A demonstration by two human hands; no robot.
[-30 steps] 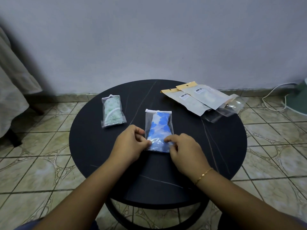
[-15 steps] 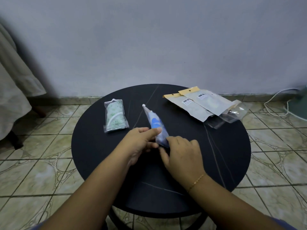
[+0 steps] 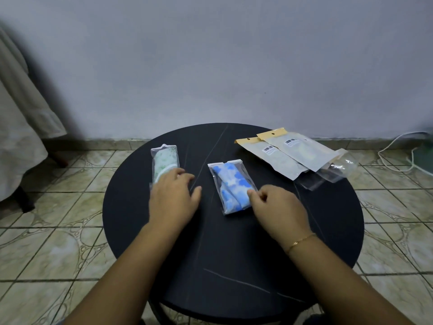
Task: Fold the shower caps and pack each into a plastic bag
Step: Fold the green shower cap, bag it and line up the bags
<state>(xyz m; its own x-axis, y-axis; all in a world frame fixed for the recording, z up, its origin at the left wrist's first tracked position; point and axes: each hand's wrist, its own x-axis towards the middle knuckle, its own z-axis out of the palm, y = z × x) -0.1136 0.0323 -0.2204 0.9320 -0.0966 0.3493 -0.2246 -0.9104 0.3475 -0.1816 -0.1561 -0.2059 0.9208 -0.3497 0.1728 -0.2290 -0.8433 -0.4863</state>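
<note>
From the head view, a round black bench [image 3: 328, 231] stands on a tiled floor [image 3: 46, 242] before a plain grey wall [image 3: 210, 55]. Near its middle lies a clear plastic bag holding a folded blue-and-white shower cap [image 3: 232, 186], flat on the bench with its sealed end toward the wall. The right hand [image 3: 278, 207] rests at that bag's near right corner, its fingers [image 3: 254, 194] curled and touching the bag's edge; whether they pinch it I cannot tell. To the left, apart from the first, lies a second bag with a green-and-white shower cap [image 3: 164, 163]. The left hand [image 3: 174, 198] lies over its near end, fingers [image 3: 185, 175] straight and slightly spread, somewhat blurred. At the far right of the bench sit two overlapping kraft-topped pouches [image 3: 293, 151] with barcode labels, resting on empty clear plastic bags [image 3: 339, 167]. A white cable [image 3: 396, 148] trails on the floor at right, and pale cloth [image 3: 18, 113] hangs at left.
</note>
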